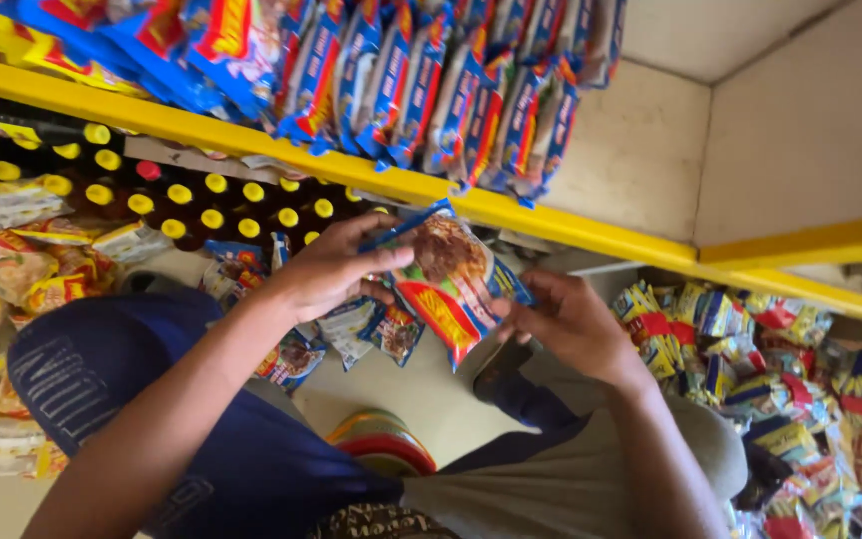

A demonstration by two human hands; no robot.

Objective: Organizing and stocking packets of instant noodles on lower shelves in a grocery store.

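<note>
Upper shelf [551, 215]: yellow-edged, carrying upright blue-and-red packets [431, 80].
Lower shelf [401, 384]: pale surface, bearing dark bottles with yellow caps [202, 205], loose snack packets [22, 265] left, yellow-blue packets [750, 339] right.

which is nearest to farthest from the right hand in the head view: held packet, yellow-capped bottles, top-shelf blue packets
From the right hand:
1. Held packet, touching it, just left.
2. Yellow-capped bottles, on the lower shelf, far left.
3. Top-shelf blue packets, above the yellow rail.

pkt [448, 279]: blue/red/yellow | shelf edge [551, 222]: yellow | bottle caps [214, 184]: yellow | shorts [152, 399]: navy
</note>
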